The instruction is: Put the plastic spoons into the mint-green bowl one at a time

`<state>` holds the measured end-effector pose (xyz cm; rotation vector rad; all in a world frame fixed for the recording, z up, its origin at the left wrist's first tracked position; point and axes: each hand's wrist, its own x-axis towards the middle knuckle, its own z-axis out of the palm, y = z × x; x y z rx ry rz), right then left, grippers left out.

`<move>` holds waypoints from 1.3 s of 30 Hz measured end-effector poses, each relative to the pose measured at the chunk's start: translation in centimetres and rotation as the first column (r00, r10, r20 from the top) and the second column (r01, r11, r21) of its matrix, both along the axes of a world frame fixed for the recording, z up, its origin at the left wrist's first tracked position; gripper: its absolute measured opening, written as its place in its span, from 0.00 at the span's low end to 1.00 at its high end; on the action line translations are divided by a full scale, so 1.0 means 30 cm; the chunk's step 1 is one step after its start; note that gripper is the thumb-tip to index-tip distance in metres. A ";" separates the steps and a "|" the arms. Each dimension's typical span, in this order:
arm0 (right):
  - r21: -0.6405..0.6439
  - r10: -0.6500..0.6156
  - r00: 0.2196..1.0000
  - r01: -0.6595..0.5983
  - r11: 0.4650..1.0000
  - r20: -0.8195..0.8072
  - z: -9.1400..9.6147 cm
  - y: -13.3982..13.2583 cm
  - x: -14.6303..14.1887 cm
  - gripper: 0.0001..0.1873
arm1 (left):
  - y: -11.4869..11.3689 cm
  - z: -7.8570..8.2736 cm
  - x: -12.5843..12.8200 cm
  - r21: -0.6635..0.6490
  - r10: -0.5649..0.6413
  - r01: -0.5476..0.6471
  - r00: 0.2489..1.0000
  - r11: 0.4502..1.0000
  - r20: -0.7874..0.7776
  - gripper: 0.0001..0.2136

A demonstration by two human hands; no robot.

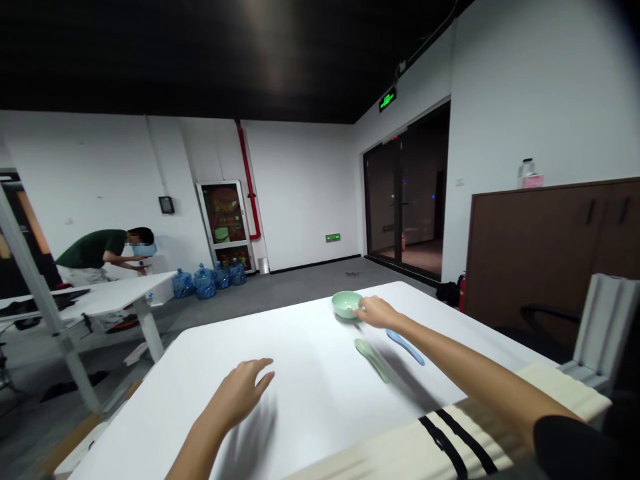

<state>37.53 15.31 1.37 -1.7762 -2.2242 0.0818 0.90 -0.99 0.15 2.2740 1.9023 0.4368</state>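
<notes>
A light green bowl (345, 305) is at the far side of the white table (300, 387). My right hand (379, 312) grips its right rim, fingers closed on it. Between that hand and my body lie two spoons on the tabletop: a green spoon (371, 360) and, under my right forearm, a blue spoon (406, 347). On the left, my left hand (245, 387) hovers over the table with thumb and fingers apart, holding nothing. It casts a shadow below.
A cream cloth (390, 447) with black stripes lies along the near edge. To the right stand a metal profile post (603, 327) and a brown cabinet (540, 247). Farther left, a person (107, 250) bends by another table (115, 293), near several blue water bottles (204, 283).
</notes>
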 end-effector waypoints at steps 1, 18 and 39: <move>0.012 -0.016 1.000 0.016 1.000 0.013 0.008 0.035 -0.015 0.22 | -0.001 0.002 0.001 0.001 -0.002 0.002 1.000 1.000 -0.003 0.26; -0.270 -0.213 0.977 0.210 0.940 0.020 -0.123 0.461 -0.116 0.08 | 0.006 0.028 0.019 -0.031 0.009 -0.009 1.000 0.999 0.011 0.22; -0.169 0.026 0.999 -0.029 0.985 -0.024 0.022 0.120 0.138 0.25 | 0.004 0.015 0.013 0.002 -0.021 0.021 1.000 1.000 0.005 0.24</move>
